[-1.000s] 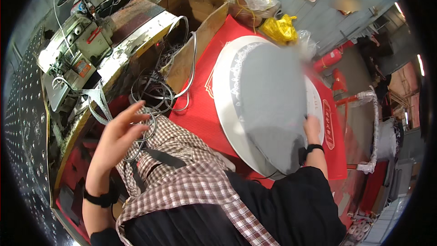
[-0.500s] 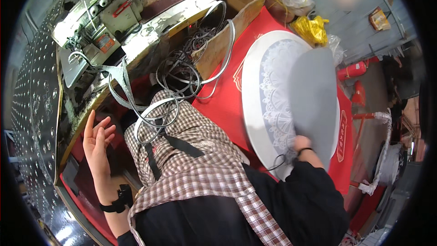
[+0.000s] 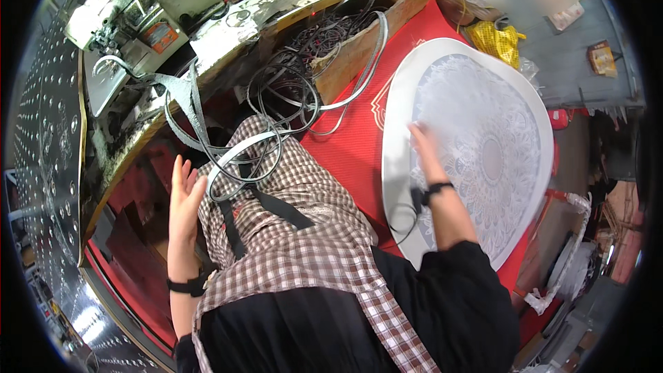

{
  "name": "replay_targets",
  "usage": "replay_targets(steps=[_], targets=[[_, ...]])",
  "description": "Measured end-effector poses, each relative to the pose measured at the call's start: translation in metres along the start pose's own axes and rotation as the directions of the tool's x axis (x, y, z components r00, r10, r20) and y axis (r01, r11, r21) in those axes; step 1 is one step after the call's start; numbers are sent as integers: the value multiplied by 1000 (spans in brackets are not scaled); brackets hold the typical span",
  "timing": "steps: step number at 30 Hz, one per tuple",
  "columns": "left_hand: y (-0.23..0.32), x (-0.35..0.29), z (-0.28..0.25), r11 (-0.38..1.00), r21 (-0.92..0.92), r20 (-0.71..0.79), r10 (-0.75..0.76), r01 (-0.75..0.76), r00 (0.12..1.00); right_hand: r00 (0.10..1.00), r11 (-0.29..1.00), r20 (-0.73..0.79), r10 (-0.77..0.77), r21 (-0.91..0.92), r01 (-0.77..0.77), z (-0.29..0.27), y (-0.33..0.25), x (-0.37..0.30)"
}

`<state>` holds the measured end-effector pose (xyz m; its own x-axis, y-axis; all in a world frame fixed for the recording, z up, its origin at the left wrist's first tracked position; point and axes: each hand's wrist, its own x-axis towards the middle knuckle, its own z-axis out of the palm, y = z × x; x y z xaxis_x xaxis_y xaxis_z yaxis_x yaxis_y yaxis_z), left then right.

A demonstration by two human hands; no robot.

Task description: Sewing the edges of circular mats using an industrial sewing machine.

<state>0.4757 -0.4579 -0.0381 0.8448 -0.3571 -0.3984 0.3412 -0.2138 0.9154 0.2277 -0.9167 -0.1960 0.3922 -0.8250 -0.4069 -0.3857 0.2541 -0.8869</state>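
Observation:
My left hand (image 3: 184,202) is raised beside the checked apron, in front of the sewing machine table. Its fingers are stretched up with nothing in them. On the right, my right hand (image 3: 427,154) is over the left part of an oval mat (image 3: 494,197) with a white lace pattern on grey. The fingers of that hand look extended and hold nothing I can see; a pale blur lies just beyond them. Beneath the patterned mat, a white rim (image 3: 399,121) shows, resting on red fabric (image 3: 338,155). A loop of pale binding strip (image 3: 238,154) hangs over my lap.
A sewing machine (image 3: 155,24) stands at the upper left on a worn white table (image 3: 238,24). Next to it, a wooden box (image 3: 383,52) has tangled cords (image 3: 321,45) beside it. At the upper right are a yellow bag (image 3: 498,43) and a small packet (image 3: 602,59).
The grey sheet that my right hand held folded over now lies flat, pattern up. My right hand has moved up and left, and its fingers have opened. My left hand has shifted right.

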Motion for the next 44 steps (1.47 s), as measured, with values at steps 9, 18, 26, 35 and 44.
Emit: replay_targets(steps=[9, 18, 26, 35, 44], targets=[[-44, 51, 41, 900, 394, 132, 143, -184, 981, 897, 999, 439, 43, 6, -51, 215, -37, -1], [11, 85, 129, 117, 836, 515, 172, -537, 840, 570, 902, 794, -213, -64, 426, 273, -130, -81], [96, 53, 108, 641, 245, 692, 410, -728, 594, 907, 966, 338, -250, 145, 212, 183, -286, 32], [48, 8, -28, 990, 125, -80, 77, -67, 994, 894, 894, -152, -421, 97, 437, 161, -429, 222], [-7, -48, -73, 989, 113, -329, -54, 96, 943, 905, 778, 11, -426, -506, 372, 189, -298, 229]])
